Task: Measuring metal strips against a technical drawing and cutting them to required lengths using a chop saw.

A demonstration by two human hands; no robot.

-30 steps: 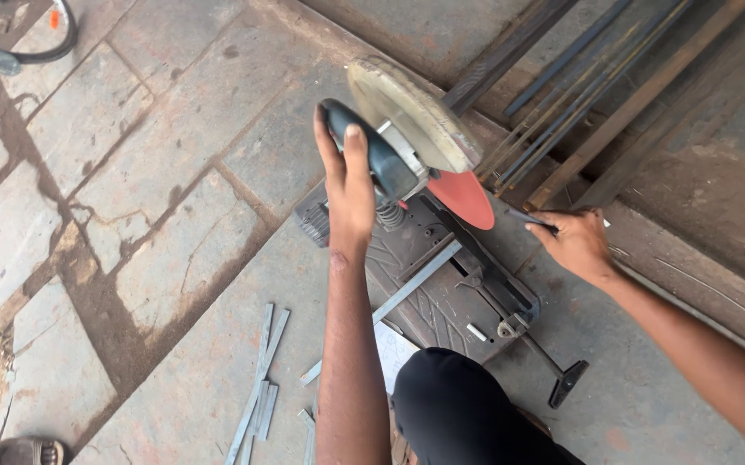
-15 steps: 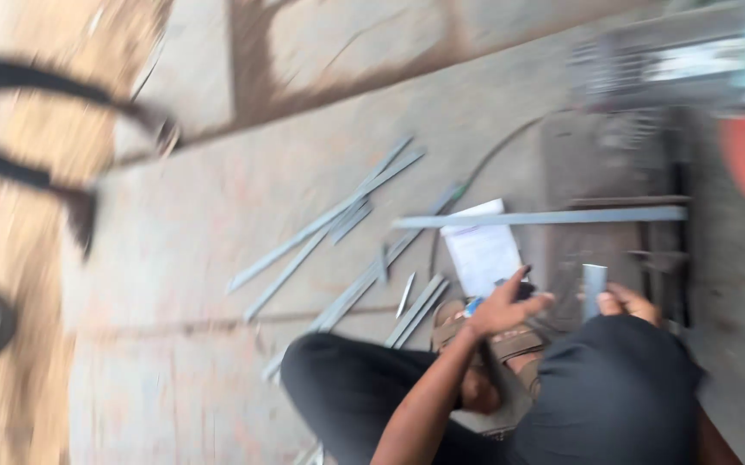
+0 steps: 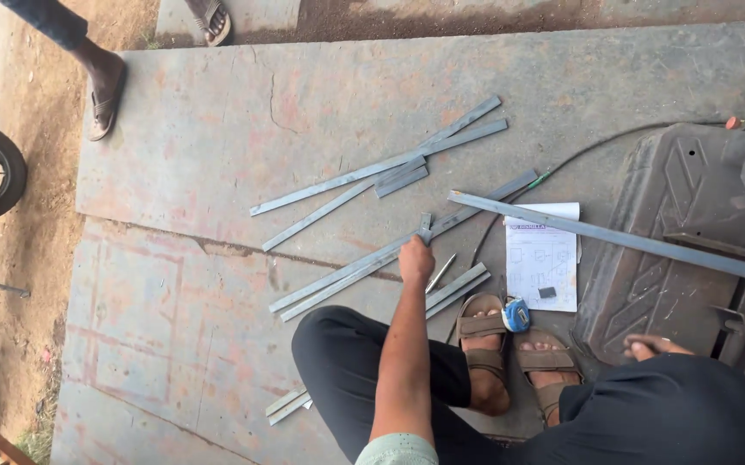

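While the person is squatting on the concrete slab (image 3: pixel 217 172), the left hand (image 3: pixel 415 258) is closing its fingers around a short flat metal piece (image 3: pixel 425 227), pinching its lower end so it is standing up off the slab. That piece is sitting just above a long flat metal strip (image 3: pixel 364 267) lying on the slab. The right hand (image 3: pixel 652 346) is resting on the knee with fingers curled, mostly hidden, so I cannot tell its grip. A paper sheet (image 3: pixel 545 258) and a blue tape measure (image 3: pixel 516 315) are lying right of the short piece, beside the cutting machine's base (image 3: pixel 682 224)
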